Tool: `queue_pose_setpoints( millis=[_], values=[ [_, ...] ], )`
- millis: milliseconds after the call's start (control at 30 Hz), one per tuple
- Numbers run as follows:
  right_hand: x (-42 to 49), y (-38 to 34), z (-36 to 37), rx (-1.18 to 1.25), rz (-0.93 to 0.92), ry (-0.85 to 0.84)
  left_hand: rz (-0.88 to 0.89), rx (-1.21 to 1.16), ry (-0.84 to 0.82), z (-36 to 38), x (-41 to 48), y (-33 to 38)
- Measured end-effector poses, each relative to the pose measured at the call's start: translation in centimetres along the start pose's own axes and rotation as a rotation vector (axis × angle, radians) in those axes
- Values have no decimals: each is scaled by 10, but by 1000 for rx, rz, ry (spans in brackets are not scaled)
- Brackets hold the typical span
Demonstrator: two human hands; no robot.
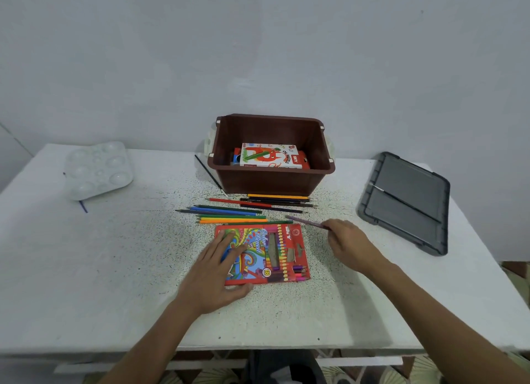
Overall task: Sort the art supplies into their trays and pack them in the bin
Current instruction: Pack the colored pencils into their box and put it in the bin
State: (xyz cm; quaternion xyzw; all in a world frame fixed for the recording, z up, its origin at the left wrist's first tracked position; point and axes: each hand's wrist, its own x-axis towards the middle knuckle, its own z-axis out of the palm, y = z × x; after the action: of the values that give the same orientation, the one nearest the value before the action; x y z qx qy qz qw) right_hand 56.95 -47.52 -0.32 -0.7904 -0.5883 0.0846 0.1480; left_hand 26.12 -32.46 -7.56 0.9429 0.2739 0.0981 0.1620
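Left hand lay flat, fingers spread, on the red cardboard coloured-pencil box. Right hand pinched a purple pencil, at 2 o'clock from the box. Brown plastic bin at 12.

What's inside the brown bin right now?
In the brown bin an oil pastels box lies on top. Red and blue packaging edges show beneath it; whatever else is under it is covered.

I can read "Oil Pastels" on the white box and "18" on the red pencil box.
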Motion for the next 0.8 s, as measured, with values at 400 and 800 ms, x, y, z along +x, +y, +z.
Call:
queue_pose_setpoints(
  millis=[400, 800],
  values=[
    [-42, 47, -5, -376, -152, 71, 11, -3, 3, 1, 1, -2],
    [-48, -3, 36, -211, -289, 152, -11, 17, -50, -2, 1, 0]
  ],
)
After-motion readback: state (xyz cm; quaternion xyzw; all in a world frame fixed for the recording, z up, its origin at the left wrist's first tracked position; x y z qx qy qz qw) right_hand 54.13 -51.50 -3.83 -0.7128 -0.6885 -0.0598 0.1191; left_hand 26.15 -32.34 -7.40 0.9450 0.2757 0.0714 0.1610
